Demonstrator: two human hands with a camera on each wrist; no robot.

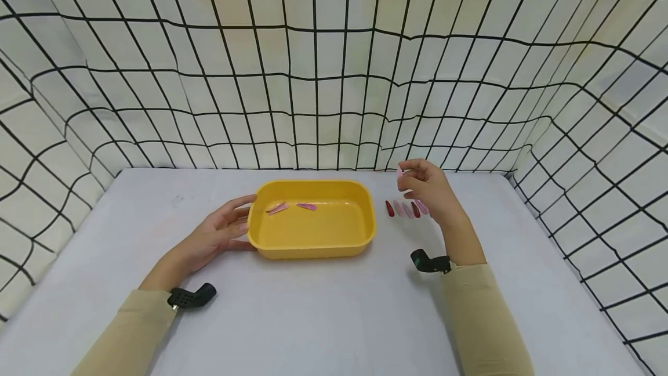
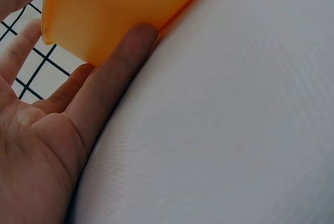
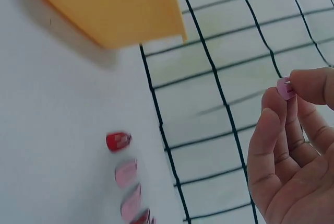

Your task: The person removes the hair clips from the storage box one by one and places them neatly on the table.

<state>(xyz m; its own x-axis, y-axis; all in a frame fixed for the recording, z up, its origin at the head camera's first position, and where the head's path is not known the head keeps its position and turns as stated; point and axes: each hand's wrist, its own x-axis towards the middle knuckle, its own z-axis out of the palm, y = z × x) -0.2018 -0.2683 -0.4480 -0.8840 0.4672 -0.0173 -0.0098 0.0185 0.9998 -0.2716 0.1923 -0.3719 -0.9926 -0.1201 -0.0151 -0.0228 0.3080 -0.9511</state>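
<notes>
A yellow tray (image 1: 313, 253) stands on the white table, with a few pink hair clips (image 1: 307, 206) lying in it. My left hand (image 1: 221, 228) is at the tray's left end, its fairly straight fingers touching the outer wall (image 2: 120, 20). Above the table, right of the tray, my right hand (image 1: 425, 187) pinches a light pink hair clip (image 3: 285, 88) between thumb and fingertips. Below that hand, several snap clips lie in a row, among them a dark red clip (image 1: 389, 208) and a pale pink clip (image 3: 126, 173).
Black-lined white fabric walls (image 1: 329, 91) rise behind the table and along both sides. The white tabletop (image 1: 313, 318) stretches in front of the tray. A black wrist camera (image 1: 192, 296) sits on the left wrist, another camera (image 1: 430, 261) on the right.
</notes>
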